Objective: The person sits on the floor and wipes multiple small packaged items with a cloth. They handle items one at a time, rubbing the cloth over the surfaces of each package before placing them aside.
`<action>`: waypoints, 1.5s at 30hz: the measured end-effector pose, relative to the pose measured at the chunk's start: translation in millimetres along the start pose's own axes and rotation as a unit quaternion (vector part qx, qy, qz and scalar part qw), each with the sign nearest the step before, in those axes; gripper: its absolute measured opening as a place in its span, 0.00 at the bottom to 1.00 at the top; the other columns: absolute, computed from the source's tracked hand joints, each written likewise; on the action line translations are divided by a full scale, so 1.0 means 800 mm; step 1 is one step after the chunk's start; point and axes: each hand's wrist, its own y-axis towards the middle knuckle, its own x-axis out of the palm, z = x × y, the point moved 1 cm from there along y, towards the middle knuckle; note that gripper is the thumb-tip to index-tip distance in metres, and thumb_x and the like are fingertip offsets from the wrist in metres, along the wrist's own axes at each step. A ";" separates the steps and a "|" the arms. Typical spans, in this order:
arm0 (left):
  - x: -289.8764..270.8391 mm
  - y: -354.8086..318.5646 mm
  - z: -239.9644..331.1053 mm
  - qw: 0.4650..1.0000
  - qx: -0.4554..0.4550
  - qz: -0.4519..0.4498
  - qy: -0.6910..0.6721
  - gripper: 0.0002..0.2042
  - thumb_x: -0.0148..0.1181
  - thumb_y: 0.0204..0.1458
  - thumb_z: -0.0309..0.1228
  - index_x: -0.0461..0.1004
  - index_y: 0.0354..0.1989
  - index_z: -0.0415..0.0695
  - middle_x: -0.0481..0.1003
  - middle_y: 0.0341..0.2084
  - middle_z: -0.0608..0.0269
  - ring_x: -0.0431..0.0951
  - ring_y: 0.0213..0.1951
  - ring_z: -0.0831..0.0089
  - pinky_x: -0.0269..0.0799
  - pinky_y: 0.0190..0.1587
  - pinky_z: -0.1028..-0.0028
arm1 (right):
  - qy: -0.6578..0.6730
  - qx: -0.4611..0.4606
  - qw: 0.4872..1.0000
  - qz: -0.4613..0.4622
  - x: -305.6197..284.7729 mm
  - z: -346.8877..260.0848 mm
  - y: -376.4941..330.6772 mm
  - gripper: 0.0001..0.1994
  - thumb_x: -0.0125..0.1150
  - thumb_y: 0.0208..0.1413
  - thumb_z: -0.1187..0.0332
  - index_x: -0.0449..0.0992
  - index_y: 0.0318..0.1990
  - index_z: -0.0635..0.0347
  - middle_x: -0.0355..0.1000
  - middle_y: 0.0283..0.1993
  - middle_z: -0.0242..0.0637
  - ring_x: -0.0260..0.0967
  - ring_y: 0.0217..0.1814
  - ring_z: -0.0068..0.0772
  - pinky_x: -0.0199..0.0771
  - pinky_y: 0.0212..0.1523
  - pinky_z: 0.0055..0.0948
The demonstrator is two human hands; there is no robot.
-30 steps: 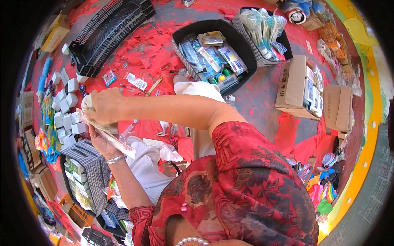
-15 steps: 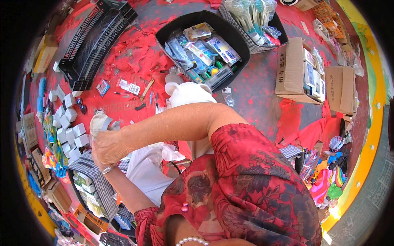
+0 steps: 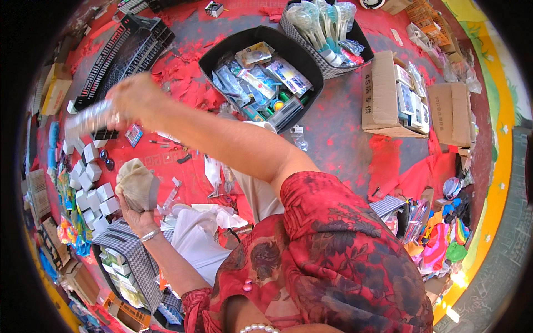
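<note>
My left hand (image 3: 137, 218) is wrapped around the lower side of a bunched beige-and-grey cloth item (image 3: 136, 182); its exact kind I cannot make out. Farther ahead, my right arm crosses over to the left, and my right hand (image 3: 135, 99) is closed on a shiny, clear-and-white plastic wrapper (image 3: 91, 121), smeared by motion. The two hands are apart. Small white boxes (image 3: 93, 198) lie loosely piled to the left of both, with dark sunglasses (image 3: 106, 161) beside them.
A black bin (image 3: 316, 94) of packaged goods stands ahead, next to a checked bin of wrapped brushes (image 3: 319, 25). An open cardboard box (image 3: 382, 97) is on the right. A black plastic crate (image 3: 102, 72) lies far left; a checked basket (image 3: 130, 252) of cartons sits near left.
My right hand has lifted away from the left, forward and leftward, with the wrapper in it. The cloth item in my left hand is now in plain view.
</note>
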 end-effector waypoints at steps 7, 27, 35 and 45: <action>-0.003 0.004 -0.006 0.996 -0.025 0.080 0.023 0.15 0.55 0.50 0.35 0.71 0.47 0.47 0.71 0.49 0.62 0.68 0.53 0.61 0.62 0.55 0.53 | -0.839 -0.212 0.493 0.092 -0.166 -0.166 -0.009 0.16 0.58 0.47 0.51 0.76 0.37 0.50 0.74 0.37 0.35 0.72 0.39 0.40 0.72 0.43 0.34; -0.001 0.007 -0.023 0.993 -0.056 0.091 0.042 0.15 0.55 0.51 0.31 0.70 0.47 0.42 0.71 0.48 0.57 0.69 0.51 0.60 0.63 0.55 0.55 | -0.612 0.104 0.595 0.510 -0.588 -0.055 -0.119 0.10 0.56 0.44 0.66 0.79 0.32 0.59 0.75 0.30 0.40 0.74 0.30 0.34 0.73 0.33 0.30; -0.061 0.003 0.028 0.987 0.054 0.153 0.002 0.13 0.56 0.49 0.27 0.71 0.44 0.40 0.73 0.43 0.58 0.73 0.46 0.64 0.68 0.51 0.62 | -0.817 0.102 0.523 0.219 -0.576 0.026 -0.013 0.38 0.68 0.36 0.62 0.58 0.59 0.58 0.63 0.52 0.55 0.63 0.53 0.53 0.65 0.51 0.43; -0.098 -0.009 0.066 0.978 0.109 0.177 -0.026 0.11 0.53 0.51 0.29 0.73 0.42 0.38 0.74 0.42 0.58 0.73 0.45 0.65 0.67 0.51 0.63 | -0.932 0.133 0.331 -0.065 -0.617 -0.010 -0.001 0.36 0.60 0.34 0.78 0.62 0.58 0.49 0.62 0.54 0.52 0.57 0.58 0.52 0.61 0.56 0.39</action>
